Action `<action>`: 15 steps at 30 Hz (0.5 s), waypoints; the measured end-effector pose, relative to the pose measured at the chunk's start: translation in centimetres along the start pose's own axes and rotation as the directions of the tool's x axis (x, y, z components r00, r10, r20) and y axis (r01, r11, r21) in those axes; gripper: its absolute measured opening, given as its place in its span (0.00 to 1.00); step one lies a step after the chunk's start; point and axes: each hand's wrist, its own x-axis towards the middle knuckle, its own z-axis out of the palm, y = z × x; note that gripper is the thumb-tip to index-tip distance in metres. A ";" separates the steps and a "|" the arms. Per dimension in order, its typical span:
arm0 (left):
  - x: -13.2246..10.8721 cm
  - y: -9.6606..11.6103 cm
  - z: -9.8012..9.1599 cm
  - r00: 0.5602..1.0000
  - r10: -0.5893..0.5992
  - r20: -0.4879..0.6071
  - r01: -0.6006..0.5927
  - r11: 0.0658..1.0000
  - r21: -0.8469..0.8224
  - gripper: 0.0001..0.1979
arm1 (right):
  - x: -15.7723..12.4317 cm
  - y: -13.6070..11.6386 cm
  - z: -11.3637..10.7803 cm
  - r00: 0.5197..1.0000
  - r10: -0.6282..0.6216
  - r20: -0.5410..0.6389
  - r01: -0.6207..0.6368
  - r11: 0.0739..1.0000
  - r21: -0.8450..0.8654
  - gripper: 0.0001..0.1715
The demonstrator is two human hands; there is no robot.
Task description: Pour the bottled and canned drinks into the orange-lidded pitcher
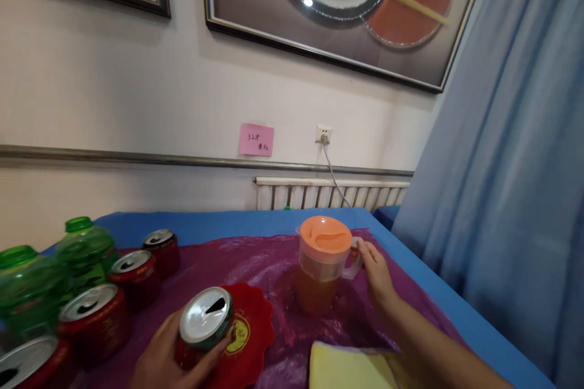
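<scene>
My left hand [176, 352] is wrapped round an opened drink can [205, 319], its silver top facing up. The can is over the left part of a red scalloped plate [258, 328] with a yellow design; whether it touches the plate is hidden. On the right, my right hand [371, 264] grips the handle of a clear plastic pitcher [319, 279]. An orange lid covers the pitcher, and amber liquid fills its lower part. The pitcher is upright over the purple sheet [278, 255].
Several opened red cans [134, 279] line the left, beside green plastic bottles [86, 249]. A folded yellow cloth [351, 368] lies at the front. Behind the blue-covered table [205, 225] are a radiator [310, 191] and a plugged-in cord [335, 176]. A blue curtain [511, 164] hangs right.
</scene>
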 end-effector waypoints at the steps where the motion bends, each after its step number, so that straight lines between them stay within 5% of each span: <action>1: 0.1 0.4 0.0 1.000 0.028 0.014 -0.028 1.000 0.005 0.32 | 0.3 0.1 0.4 1.000 -0.002 -0.005 0.002 1.000 0.006 0.29; 9: 0.0 0.8 0.1 0.995 0.099 0.019 -0.099 0.995 0.019 0.32 | 0.3 -0.1 3.1 0.986 0.112 -0.127 -0.083 0.973 0.217 0.34; 15: 0.2 1.5 -0.4 0.998 0.069 0.007 -0.069 0.998 -0.005 0.32 | 1.5 -4.8 3.9 0.981 0.047 -0.186 0.003 0.967 0.256 0.33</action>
